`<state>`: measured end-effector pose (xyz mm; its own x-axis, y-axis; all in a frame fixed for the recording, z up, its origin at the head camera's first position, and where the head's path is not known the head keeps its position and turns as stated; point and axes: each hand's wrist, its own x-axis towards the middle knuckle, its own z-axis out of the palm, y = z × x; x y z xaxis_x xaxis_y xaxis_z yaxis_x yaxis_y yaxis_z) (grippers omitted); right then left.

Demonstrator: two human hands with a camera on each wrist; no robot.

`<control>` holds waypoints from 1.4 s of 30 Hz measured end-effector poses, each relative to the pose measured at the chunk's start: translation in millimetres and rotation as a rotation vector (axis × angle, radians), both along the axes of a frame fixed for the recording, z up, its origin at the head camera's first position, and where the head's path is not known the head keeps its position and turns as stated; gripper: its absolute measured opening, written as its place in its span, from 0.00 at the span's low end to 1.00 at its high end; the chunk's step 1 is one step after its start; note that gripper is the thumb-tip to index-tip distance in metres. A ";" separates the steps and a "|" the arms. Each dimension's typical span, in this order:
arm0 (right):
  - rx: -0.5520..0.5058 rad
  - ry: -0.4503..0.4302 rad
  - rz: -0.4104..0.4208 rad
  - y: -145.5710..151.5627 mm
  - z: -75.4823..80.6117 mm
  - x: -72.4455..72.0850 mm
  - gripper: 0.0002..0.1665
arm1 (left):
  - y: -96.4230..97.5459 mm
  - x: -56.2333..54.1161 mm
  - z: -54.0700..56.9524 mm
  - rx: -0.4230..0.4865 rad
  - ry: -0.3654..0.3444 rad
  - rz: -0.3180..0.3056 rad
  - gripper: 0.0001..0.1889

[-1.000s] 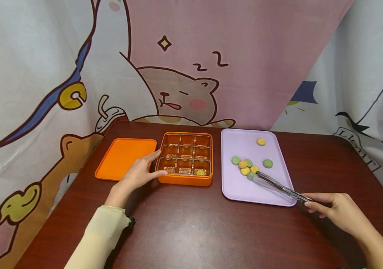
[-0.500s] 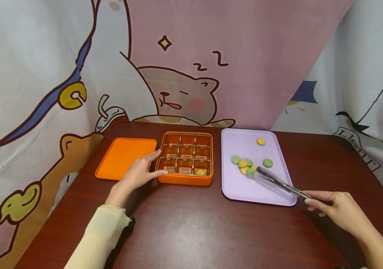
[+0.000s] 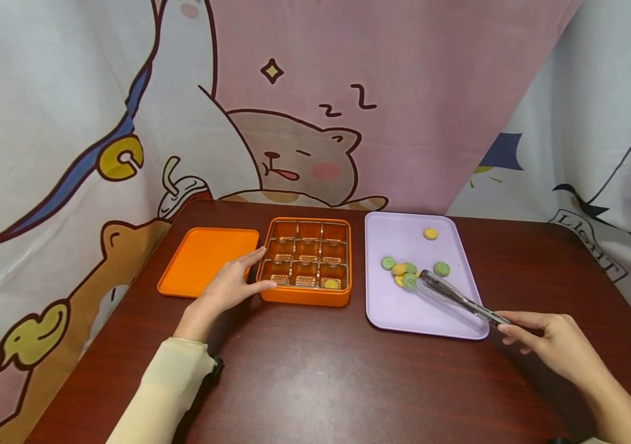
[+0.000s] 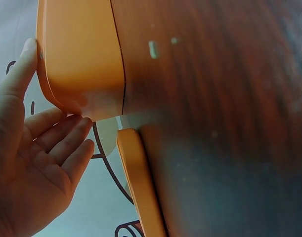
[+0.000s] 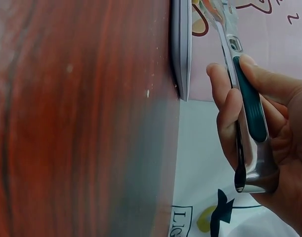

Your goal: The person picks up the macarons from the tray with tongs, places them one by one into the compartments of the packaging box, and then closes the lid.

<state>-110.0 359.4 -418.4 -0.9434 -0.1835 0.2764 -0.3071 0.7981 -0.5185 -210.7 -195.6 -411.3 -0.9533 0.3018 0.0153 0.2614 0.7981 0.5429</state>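
Orange and flat, a lid (image 3: 199,256) lies toward the left edge of the reddish-brown wooden desk (image 3: 315,376). The person's left hand (image 3: 229,287), in a cream sleeve (image 3: 160,382), hides the lid's near right corner; its thumb and index finger are spread apart and touch the left side of an orange box (image 3: 304,297), with the other fingers slightly bent. The box sits near the desk's far edge, just beside the lid, and its insert has nine compartments; a yellow cookie (image 3: 331,283) lies in the near right one.

Next comes a lilac tray (image 3: 395,237), reaching almost to the far edge. Left of its middle, green and yellow cookies are clustered, some overlapping. A lone yellow cookie (image 3: 431,234) lies near the tray's far right corner, and a lone green cookie (image 3: 441,269) near its right edge.

Metal tongs (image 3: 454,297) slant over the tray's right edge, their tips at a green cookie (image 3: 409,282) on the cluster's near side; whether they pinch it cannot be told. The right hand (image 3: 554,339) is clamped on the tongs, thumb against a dark green grip (image 5: 250,101).
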 end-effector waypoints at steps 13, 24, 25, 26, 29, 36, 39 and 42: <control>-0.022 -0.009 -0.017 -5.5 1.9 -1.6 0.12 | 0.4 -1.3 -1.0 0.001 0.010 -0.003 0.46; -0.035 -0.099 0.030 -5.8 0.5 -1.5 0.15 | -0.4 -1.7 0.1 -0.009 0.021 -0.009 0.47; -0.036 -0.104 0.037 -6.4 0.2 -2.0 0.16 | -0.4 -1.4 0.2 -0.009 0.019 -0.007 0.46; -0.030 -0.113 0.039 -7.2 0.3 -2.6 0.16 | -0.4 -1.3 0.0 -0.009 0.018 -0.004 0.46; -0.017 -0.124 0.050 -10.1 -0.2 -5.1 0.16 | -0.2 -0.4 -0.3 -0.008 0.016 -0.002 0.46; 0.009 -0.137 0.059 -17.2 -0.3 -11.6 0.15 | 0.3 0.2 -0.6 -0.005 0.009 -0.004 0.46; 0.020 -0.124 0.050 -20.1 0.1 -13.3 0.14 | 0.7 0.2 -0.1 -0.002 0.007 -0.003 0.46; 0.024 -0.104 0.043 -22.0 0.5 -13.8 0.13 | 1.0 0.0 0.2 -0.004 0.007 -0.003 0.46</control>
<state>-123.9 337.4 -417.9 -0.9578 -0.2299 0.1726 -0.2870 0.7976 -0.5306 -210.6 -194.6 -411.1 -0.9522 0.3049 0.0210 0.2677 0.7992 0.5382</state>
